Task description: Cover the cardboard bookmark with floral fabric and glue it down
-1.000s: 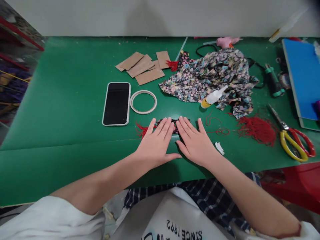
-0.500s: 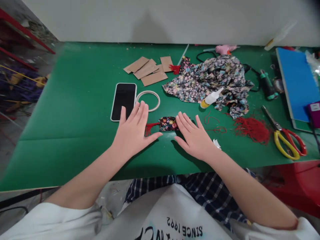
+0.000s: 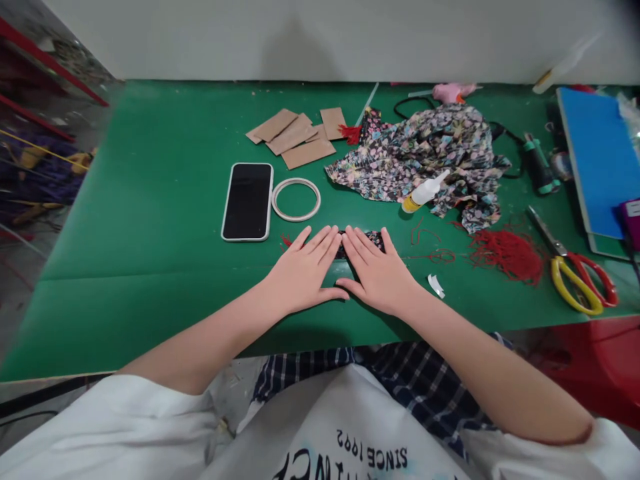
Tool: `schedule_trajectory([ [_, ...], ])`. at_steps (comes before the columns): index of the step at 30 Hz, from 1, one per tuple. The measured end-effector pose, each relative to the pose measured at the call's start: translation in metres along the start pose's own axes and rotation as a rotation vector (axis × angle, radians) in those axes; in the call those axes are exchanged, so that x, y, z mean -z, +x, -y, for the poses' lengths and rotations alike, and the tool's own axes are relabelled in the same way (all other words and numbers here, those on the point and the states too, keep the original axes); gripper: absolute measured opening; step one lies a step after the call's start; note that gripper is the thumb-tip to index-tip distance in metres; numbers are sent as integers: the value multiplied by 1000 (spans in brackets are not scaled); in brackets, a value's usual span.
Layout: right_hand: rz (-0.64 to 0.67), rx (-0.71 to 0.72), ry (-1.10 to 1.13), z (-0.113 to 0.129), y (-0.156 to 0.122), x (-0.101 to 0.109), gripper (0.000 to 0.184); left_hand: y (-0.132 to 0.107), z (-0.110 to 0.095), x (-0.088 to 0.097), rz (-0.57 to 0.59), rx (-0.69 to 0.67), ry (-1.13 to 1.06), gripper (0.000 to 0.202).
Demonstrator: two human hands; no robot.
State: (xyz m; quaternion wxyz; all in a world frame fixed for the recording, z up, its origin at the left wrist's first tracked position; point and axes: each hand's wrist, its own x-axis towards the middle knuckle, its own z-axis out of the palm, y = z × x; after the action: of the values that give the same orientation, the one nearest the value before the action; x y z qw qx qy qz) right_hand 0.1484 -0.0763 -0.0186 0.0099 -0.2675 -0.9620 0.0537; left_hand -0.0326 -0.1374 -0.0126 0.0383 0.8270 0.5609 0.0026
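A small black floral fabric strip (image 3: pixel 375 238) lies flat on the green tabletop (image 3: pixel 150 293), mostly covered by my hands. My left hand (image 3: pixel 305 267) rests palm down over its left part, fingers stretched out. Beside it, my right hand (image 3: pixel 377 270) is laid flat on the right part, fingers also extended. The two hands' fingertips and thumbs nearly meet. A bit of red tassel (image 3: pixel 286 241) pokes out past my left fingers; the rest of it is hidden. To the right, a thin red cord (image 3: pixel 440 256) with a loop lies on the table.
Beyond my hands are a phone (image 3: pixel 247 202), a tape ring (image 3: pixel 297 199), cardboard pieces (image 3: pixel 307 153), crumpled floral cloth (image 3: pixel 430 150) and a glue bottle (image 3: pixel 425 192). Rightward lie red threads (image 3: pixel 507 257), white paper scraps (image 3: pixel 436 286), scissors (image 3: pixel 575 267) and a blue folder (image 3: pixel 593 163).
My left hand has slid right from the tassel onto the fabric strip, now close against my right hand. My right hand has stayed nearly in place.
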Motion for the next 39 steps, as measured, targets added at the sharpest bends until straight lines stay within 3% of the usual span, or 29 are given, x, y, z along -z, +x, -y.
schedule_trajectory([
  [4, 38, -20, 41, 1, 3, 3, 77, -1, -3, -2, 19, 0, 1, 99],
  [7, 53, -9, 118, -7, -1, 18, 78, -1, -1, 9, 73, 9, -31, 101],
  [10, -152, -102, 201, -21, -18, 40, 70, 11, 11, 37, 77, 8, -86, 96],
  [12, -299, -221, 249, -28, -34, 49, 63, 29, 21, 57, -15, 15, -135, 92],
  [14, -339, -259, 263, -31, -51, 49, 62, 55, 26, 69, -132, 48, -150, 84],
  [16, -362, -275, 286, -29, -65, 43, 61, 79, 22, 64, -171, 43, -141, 77],
  [19, -414, -316, 349, -21, -82, 31, 60, 101, 4, 31, -79, -27, -136, 80],
  [22, -439, -340, 396, -14, -95, 24, 59, 100, -10, -2, -31, 7, -124, 83],
  [24, -439, -338, 423, -10, -103, 22, 59, 96, -13, -11, -48, 15, -117, 84],
  [30, -450, -392, 509, -11, -111, 11, 57, 94, -13, -5, -44, 0, -130, 90],
  [33, -501, -383, 501, -14, -112, 2, 57, 98, -8, 3, 57, 7, -162, 89],
  [36, -620, -350, 493, -15, -114, 0, 56, 104, 0, 23, 187, 44, -252, 76],
  [39, -731, -328, 476, -16, -116, 2, 55, 115, 1, 42, 70, 135, -298, 71],
])
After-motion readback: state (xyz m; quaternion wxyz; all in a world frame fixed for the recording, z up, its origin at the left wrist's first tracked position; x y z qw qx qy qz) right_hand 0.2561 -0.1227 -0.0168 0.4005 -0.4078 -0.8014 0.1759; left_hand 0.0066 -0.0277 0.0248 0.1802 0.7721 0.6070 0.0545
